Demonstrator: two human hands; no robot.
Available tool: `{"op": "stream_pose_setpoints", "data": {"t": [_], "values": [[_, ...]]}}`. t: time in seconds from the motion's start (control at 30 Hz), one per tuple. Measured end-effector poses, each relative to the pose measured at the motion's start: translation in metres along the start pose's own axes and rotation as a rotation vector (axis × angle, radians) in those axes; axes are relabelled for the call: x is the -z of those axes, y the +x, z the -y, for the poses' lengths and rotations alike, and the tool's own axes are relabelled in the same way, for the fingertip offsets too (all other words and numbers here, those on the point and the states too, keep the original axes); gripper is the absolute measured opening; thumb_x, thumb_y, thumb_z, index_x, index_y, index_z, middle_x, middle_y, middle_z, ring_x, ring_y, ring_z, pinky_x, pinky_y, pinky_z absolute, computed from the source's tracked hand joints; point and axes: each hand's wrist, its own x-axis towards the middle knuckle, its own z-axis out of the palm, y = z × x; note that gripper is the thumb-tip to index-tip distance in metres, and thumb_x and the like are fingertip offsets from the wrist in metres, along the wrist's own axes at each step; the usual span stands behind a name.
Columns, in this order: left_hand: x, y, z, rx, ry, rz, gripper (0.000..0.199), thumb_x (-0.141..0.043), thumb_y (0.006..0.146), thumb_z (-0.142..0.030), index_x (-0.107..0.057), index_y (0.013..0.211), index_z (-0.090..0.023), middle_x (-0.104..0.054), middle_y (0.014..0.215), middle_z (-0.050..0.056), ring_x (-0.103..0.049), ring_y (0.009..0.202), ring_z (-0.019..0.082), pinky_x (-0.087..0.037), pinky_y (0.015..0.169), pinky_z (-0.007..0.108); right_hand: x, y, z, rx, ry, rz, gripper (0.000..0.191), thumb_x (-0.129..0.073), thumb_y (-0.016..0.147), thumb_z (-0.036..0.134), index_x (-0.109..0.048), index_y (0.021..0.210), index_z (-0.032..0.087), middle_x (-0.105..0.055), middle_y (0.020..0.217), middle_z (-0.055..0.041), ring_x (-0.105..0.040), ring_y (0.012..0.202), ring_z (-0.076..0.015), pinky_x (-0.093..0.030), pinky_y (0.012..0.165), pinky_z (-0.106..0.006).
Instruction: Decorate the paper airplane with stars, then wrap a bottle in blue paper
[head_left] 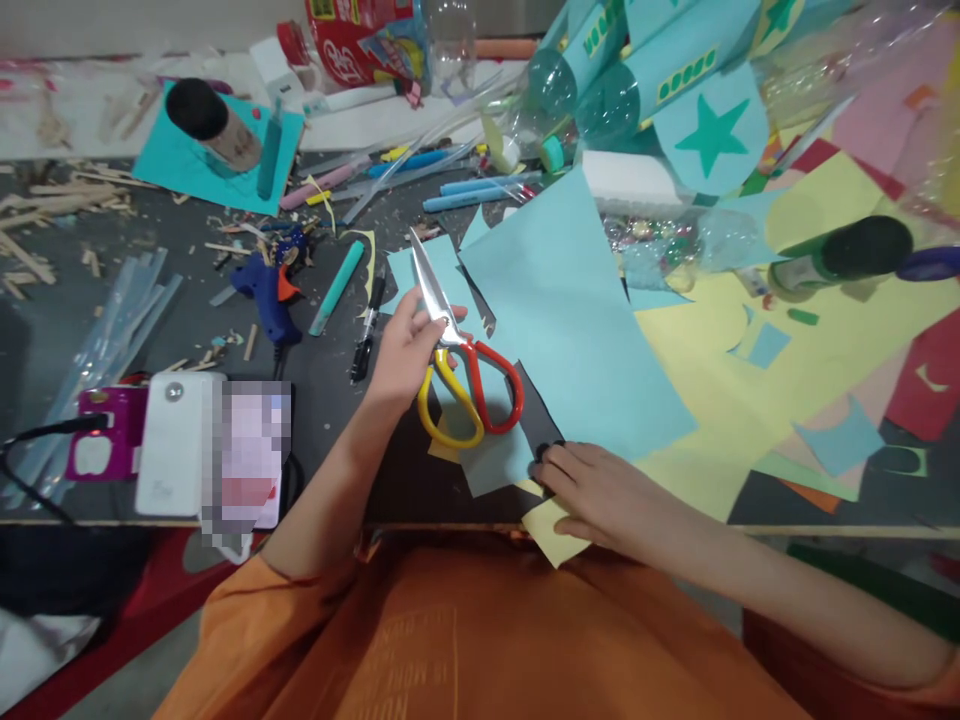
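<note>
My left hand [409, 350] is closed around the pivot of a pair of scissors [442, 330] with one yellow and one red handle. The blades are together and point away from me. Beneath them lie light-blue paper scraps [495, 455]. At the table's front edge, my right hand [600, 490] has its fingers bent over a small pale-yellow piece of paper [556, 540], which juts out past the edge. The thumb lies on that piece; the fingertips look dark. A large light-blue sheet [577, 330] lies just beyond my right hand.
A blue glue gun [268, 300], a teal marker [337, 285] and a black pen [367, 335] lie to the left. Nearer stand a white power bank [178, 445] and a phone [251, 450]. Bottles covered in blue paper [667, 75] fill the back right, above a yellow sheet [697, 360].
</note>
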Motion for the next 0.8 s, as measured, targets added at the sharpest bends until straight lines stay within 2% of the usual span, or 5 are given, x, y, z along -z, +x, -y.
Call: {"op": "stream_pose_setpoints", "data": {"t": [0.2, 0.4, 0.53, 0.67, 0.8], "values": [[-0.004, -0.001, -0.008, 0.11, 0.029, -0.025, 0.045, -0.057, 0.08, -0.014, -0.053, 0.125, -0.019, -0.075, 0.1, 0.009, -0.073, 0.066, 0.017, -0.047, 0.037, 0.02, 0.0, -0.003, -0.01, 0.026, 0.084, 0.001, 0.008, -0.067, 0.088, 0.018, -0.061, 0.083, 0.018, -0.063, 0.083, -0.0062, -0.062, 0.078, -0.0221, -0.048, 0.067, -0.033], [-0.001, -0.005, -0.016, 0.117, 0.215, -0.055, 0.052, -0.057, 0.084, -0.012, -0.048, 0.134, -0.02, -0.071, 0.098, 0.003, -0.056, 0.047, 0.006, -0.049, 0.041, 0.019, 0.02, 0.015, -0.031, -0.25, 0.569, 0.083, 0.027, -0.045, 0.102, 0.036, -0.056, 0.082, 0.021, -0.061, 0.068, -0.0001, -0.055, 0.056, -0.0139, -0.041, 0.054, -0.025], [0.005, -0.005, -0.017, 0.081, 0.352, -0.065, 0.051, -0.055, 0.086, -0.013, -0.048, 0.136, -0.021, -0.068, 0.091, 0.0, -0.053, 0.044, 0.006, -0.051, 0.049, 0.022, 0.027, 0.04, -0.054, -0.461, 0.564, -0.355, 0.033, -0.052, 0.095, 0.054, -0.059, 0.093, 0.022, -0.068, 0.081, -0.0044, -0.061, 0.065, -0.0183, -0.047, 0.059, -0.03], [0.014, -0.004, -0.02, -0.004, 0.553, -0.104, 0.049, -0.06, 0.083, -0.015, -0.056, 0.132, -0.021, -0.063, 0.08, -0.002, -0.058, 0.056, 0.012, -0.052, 0.06, 0.026, 0.044, 0.048, -0.088, -0.462, 0.219, -0.723, 0.027, -0.054, 0.095, 0.046, -0.059, 0.111, 0.024, -0.07, 0.113, -0.0125, -0.065, 0.107, -0.0301, -0.052, 0.09, -0.047], [0.018, -0.003, -0.019, -0.072, 0.775, -0.159, 0.049, -0.066, 0.08, -0.019, -0.06, 0.128, -0.021, -0.061, 0.081, -0.001, -0.059, 0.065, 0.015, -0.054, 0.076, 0.032, 0.067, 0.039, -0.133, -0.595, -0.08, -0.7, 0.049, -0.058, 0.086, 0.021, -0.051, 0.134, 0.021, -0.059, 0.138, -0.0208, -0.05, 0.133, -0.0378, -0.034, 0.114, -0.06]]}}
